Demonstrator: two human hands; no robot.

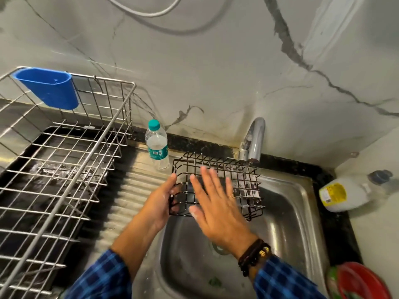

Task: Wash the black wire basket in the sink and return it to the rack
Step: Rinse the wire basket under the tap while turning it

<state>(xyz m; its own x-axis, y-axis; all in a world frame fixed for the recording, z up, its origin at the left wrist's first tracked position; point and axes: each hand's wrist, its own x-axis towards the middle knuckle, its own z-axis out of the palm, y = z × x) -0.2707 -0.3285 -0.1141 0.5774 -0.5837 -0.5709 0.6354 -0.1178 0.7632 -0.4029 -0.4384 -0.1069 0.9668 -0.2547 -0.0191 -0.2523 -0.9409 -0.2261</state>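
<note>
Wire basket sits over back-left corner of sink, under tap at the back rim. Left hand grips its left end, right hand flat in front. Drainboard left of sink, 1 water bottle standing at its back. Dish rack further left, cup hooked on its back rim. Jug lying on the counter, right of sink.

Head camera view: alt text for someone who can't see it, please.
A left hand holds a black wire basket over a sink, under the tap; the right hand spread flat across it. A dish rack stands left.
</note>
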